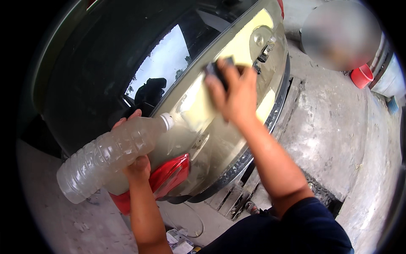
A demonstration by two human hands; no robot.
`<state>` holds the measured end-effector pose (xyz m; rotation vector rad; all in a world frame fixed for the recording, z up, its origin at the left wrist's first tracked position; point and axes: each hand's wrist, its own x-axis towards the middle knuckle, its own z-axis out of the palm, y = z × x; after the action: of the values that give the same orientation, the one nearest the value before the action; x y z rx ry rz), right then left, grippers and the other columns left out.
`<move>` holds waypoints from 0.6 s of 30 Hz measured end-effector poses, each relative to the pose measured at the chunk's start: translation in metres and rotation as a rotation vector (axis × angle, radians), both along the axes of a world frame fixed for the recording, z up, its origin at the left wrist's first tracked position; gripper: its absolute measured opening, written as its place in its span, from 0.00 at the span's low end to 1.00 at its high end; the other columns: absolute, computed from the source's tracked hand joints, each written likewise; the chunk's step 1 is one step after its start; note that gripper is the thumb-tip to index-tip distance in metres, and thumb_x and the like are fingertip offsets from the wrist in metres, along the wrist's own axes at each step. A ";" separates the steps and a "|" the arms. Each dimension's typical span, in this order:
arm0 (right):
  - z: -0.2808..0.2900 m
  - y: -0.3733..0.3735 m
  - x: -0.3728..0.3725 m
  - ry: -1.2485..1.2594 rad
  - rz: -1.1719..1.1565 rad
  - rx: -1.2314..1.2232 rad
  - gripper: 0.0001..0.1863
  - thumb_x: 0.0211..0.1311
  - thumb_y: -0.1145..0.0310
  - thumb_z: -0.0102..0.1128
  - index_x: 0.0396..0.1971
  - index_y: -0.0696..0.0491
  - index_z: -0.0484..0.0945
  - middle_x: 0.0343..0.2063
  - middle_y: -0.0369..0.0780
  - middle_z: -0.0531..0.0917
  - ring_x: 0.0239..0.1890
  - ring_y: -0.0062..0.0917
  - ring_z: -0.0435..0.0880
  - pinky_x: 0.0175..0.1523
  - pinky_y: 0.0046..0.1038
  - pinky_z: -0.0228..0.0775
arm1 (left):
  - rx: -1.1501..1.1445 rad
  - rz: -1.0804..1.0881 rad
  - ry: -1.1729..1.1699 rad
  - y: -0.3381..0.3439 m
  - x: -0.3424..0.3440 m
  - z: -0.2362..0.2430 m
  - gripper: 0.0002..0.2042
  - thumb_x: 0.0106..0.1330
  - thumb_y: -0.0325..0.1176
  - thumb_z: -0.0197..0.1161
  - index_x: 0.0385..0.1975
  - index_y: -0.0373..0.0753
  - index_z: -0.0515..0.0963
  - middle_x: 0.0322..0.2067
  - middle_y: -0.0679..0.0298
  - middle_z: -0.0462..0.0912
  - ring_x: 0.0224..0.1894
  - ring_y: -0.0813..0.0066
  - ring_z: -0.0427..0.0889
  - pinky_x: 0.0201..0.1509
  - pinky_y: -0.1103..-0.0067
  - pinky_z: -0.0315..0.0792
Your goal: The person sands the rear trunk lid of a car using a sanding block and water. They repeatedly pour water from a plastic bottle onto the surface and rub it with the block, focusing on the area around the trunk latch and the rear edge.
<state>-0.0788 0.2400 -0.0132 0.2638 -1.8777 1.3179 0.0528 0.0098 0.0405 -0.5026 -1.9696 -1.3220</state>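
My left hand point(138, 165) grips a large clear plastic bottle point(105, 152), ribbed and with a white cap. The bottle is tilted, its capped end up and to the right, close to the car's rear panel. My right hand point(237, 91) presses a dark block point(220, 72), which looks like a sanding block, against the pale yellow filler patch point(198, 103) on the tailgate. That hand is slightly blurred, and the block's underside is hidden. Wet-looking streaks show on the olive-coloured paint point(169, 142) between the two hands.
Above the patch is the dark rear window point(165, 55) with reflections. A red tail light point(171, 173) sits below my left hand, and a scuffed black bumper edge point(228, 171) runs along the car. A red bucket point(361, 76) stands at the far right on the concrete floor point(330, 122).
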 end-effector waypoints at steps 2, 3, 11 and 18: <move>0.014 0.015 -0.037 -0.062 -0.050 -0.043 0.23 0.65 0.54 0.67 0.56 0.50 0.81 0.42 0.55 0.76 0.45 0.50 0.76 0.50 0.48 0.70 | -0.030 -0.010 0.034 -0.003 -0.002 -0.001 0.44 0.61 0.60 0.73 0.68 0.37 0.63 0.65 0.41 0.73 0.68 0.53 0.73 0.71 0.63 0.71; 0.012 0.014 -0.031 -0.062 -0.068 -0.025 0.24 0.64 0.55 0.68 0.56 0.51 0.81 0.42 0.55 0.76 0.45 0.49 0.77 0.50 0.45 0.72 | -0.012 -0.009 0.029 -0.004 -0.002 -0.001 0.45 0.60 0.60 0.73 0.68 0.37 0.62 0.66 0.41 0.73 0.69 0.53 0.73 0.71 0.63 0.70; -0.006 -0.009 0.022 0.047 0.045 0.076 0.26 0.61 0.56 0.72 0.56 0.51 0.82 0.45 0.57 0.77 0.48 0.50 0.77 0.54 0.45 0.71 | 0.128 -0.017 -0.031 0.001 0.005 0.001 0.55 0.48 0.63 0.80 0.71 0.37 0.60 0.68 0.43 0.70 0.71 0.50 0.70 0.74 0.60 0.67; -0.010 -0.008 0.014 0.020 0.032 0.048 0.24 0.60 0.60 0.73 0.55 0.51 0.83 0.41 0.56 0.78 0.44 0.49 0.77 0.50 0.45 0.70 | 0.006 0.031 0.005 -0.010 -0.004 -0.004 0.49 0.61 0.65 0.69 0.73 0.36 0.60 0.70 0.44 0.66 0.73 0.47 0.66 0.71 0.58 0.68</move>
<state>-0.0643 0.2317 -0.0230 0.3317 -1.8969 1.2885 0.0484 -0.0004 0.0364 -0.4702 -1.9608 -1.3055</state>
